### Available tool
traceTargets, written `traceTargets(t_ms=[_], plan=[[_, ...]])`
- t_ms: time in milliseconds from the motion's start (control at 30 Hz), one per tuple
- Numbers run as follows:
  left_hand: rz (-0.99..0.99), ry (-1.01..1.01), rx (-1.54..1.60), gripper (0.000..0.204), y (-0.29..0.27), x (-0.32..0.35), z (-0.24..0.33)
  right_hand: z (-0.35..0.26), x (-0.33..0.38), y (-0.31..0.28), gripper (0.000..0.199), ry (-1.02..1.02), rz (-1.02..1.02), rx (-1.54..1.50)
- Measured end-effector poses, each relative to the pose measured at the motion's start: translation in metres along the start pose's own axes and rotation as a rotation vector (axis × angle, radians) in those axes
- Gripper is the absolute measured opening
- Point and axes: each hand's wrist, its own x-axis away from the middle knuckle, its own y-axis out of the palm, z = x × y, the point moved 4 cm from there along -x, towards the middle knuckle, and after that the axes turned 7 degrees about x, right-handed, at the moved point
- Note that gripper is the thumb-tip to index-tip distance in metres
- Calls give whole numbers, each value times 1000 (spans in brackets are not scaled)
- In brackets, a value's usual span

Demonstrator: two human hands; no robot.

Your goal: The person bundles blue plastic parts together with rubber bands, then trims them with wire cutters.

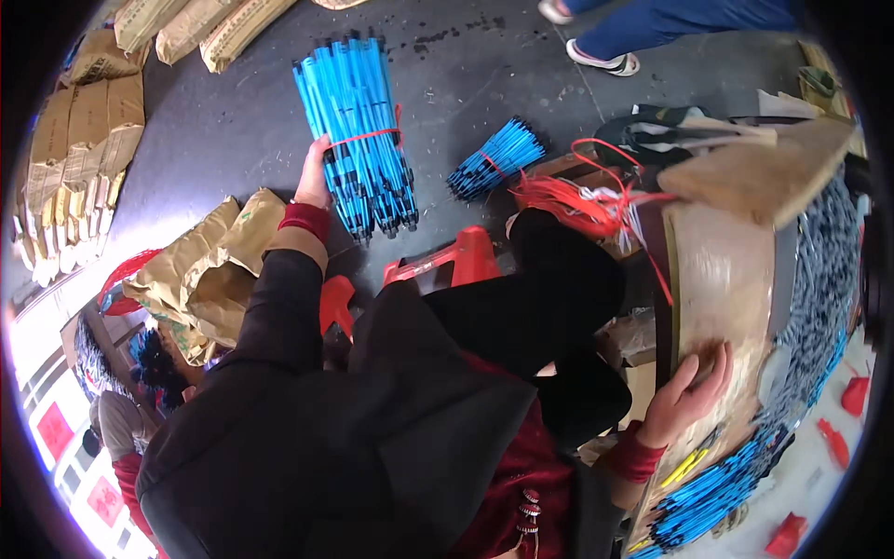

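Observation:
My left hand (pixel 315 177) grips the side of a large bundle of bright blue rods with black ends (pixel 358 107), held over the dark floor. A red tie runs round the bundle's middle. Only part of that hand shows; the rods hide some of the fingers. On the floor to the right of it lies a smaller, similar bundle of blue rods (pixel 498 156), also tied in red. My right hand (pixel 687 396) lies on the wooden tabletop (pixel 719 279) at my right, fingers stretched out, with nothing in it.
A tangle of red and white strips (pixel 591 200) hangs beside the table. Loose blue rods (pixel 712 489) lie at its near end. A red stool (pixel 470 256) stands before me, an open brown paper sack (pixel 223 279) at left. Beyond, a person's legs (pixel 652 33) and stacked brown packages (pixel 88 130).

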Motion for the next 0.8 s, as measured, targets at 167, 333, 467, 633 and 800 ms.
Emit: traceTargets(t_ms=[167,333,467,633,800], plan=[[-54,143,-439,64,20,-128,-4,-20,-34,35,34,-31,-39,103],[20,343,-1219,77,76,-192,-47,-23,-31,29,38,19,-96,213],[-43,382,-1517,73,145,-266,-89,-20,-45,75,42,55,-49,185],[-429,-196,-2172,60,141,-281,-202,-17,-41,89,44,98,-51,130],[-588,-190,-1924,38,109,-148,-251,-9,-30,35,44,65,-112,215]])
